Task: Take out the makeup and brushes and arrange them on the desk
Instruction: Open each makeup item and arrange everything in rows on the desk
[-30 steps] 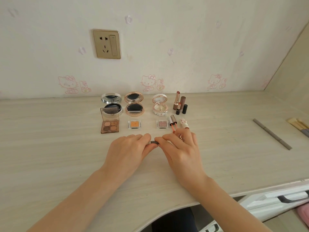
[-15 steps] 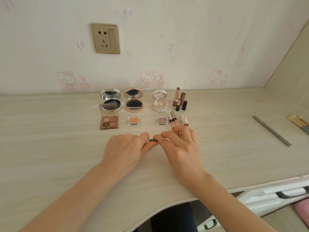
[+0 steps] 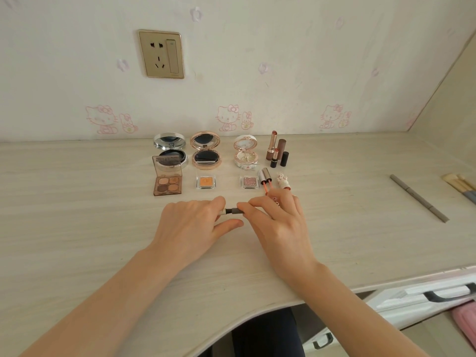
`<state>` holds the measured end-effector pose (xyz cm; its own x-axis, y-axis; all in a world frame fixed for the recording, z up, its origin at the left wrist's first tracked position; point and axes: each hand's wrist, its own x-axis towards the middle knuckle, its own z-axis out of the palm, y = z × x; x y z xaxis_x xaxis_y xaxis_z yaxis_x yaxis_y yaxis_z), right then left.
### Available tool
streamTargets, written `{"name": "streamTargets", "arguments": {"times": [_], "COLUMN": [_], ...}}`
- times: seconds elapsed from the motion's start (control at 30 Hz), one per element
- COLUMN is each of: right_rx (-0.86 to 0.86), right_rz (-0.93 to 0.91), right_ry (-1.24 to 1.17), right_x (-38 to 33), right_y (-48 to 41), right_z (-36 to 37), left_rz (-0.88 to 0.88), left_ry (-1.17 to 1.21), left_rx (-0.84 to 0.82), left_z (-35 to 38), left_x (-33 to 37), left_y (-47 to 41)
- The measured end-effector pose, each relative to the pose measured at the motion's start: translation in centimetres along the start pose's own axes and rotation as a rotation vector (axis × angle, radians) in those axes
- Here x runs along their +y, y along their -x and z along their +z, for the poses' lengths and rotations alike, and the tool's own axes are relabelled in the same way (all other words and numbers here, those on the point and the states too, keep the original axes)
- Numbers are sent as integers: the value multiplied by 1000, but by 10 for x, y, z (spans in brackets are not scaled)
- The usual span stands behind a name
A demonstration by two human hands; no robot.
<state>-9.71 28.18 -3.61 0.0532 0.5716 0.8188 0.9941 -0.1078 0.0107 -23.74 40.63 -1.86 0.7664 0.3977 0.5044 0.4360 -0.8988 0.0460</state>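
My left hand (image 3: 192, 224) and my right hand (image 3: 277, 222) meet over the desk (image 3: 77, 228), each pinching one end of a small grey pencil-like stick (image 3: 231, 211); most of it is hidden by my fingers. Behind them stand three open round compacts (image 3: 206, 153), a four-colour eyeshadow palette (image 3: 167, 180), an orange single shadow (image 3: 205, 182), a pink glitter shadow (image 3: 249, 182), upright lipsticks (image 3: 277, 153), lip wands (image 3: 265, 180) and a small decorated cap (image 3: 283, 182).
A long grey pencil (image 3: 418, 198) lies on the desk at the right. Brushes (image 3: 461, 188) poke in from the right edge. A white drawer with a dark handle (image 3: 448, 295) stands open below the desk's right front edge. A wall socket (image 3: 161, 54) is above.
My two hands have drawn slightly apart, so more of the grey stick shows between them, and my left thumb has dropped below it. The camera tilted a little.
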Motion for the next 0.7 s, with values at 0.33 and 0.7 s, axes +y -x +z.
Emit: {"name": "streamTargets", "arguments": {"times": [0.33,0.7], "right_rx": [-1,36], "right_rz": [251,549], "right_ry": [-121,-386], "right_x": [3,10], "right_y": [1,-4], "right_z": [-4,-19], "left_rz": [-78,-241], "left_ry": [94,587], "left_rx": [-104,-36], "left_z": [-5,-14], "left_x": [-6,9], "left_y": [1,-12]}}
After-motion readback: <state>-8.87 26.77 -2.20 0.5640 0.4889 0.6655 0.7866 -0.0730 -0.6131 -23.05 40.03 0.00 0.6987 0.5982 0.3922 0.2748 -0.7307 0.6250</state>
